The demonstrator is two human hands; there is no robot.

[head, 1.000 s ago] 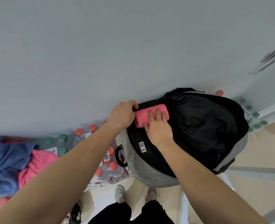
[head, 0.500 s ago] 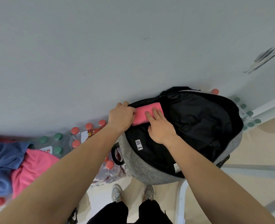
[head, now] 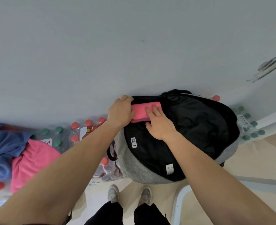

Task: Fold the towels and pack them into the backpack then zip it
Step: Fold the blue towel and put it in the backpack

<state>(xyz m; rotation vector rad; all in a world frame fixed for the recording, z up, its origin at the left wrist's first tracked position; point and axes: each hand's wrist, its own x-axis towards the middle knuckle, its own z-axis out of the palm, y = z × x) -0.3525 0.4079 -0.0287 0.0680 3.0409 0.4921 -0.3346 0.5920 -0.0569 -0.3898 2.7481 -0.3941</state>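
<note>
Two hands on one folded towel in the mouth of the open backpack.

From the left: one blue towel (head: 2,146) and one loose pink towel (head: 33,159) lie in a heap on packs of bottles (head: 75,125), where I count six red caps and at least three green ones; the writing on the packs is not readable. The left hand (head: 120,112), on a stretched arm, curls its fingers over the rim of the backpack (head: 134,166) and grips it, covering the left end of the folded towel (head: 142,110). This towel is pink and sits just inside the opening, on the wall side. The right hand (head: 160,125) lies flat on it with straight fingers, pressing and grasping nothing. The black lining carries two white labels (head: 134,142): one has a code square and a lightning-like mark, and the print on the other is too small to read. To the right of the backpack there are one red cap and about six green.
</note>
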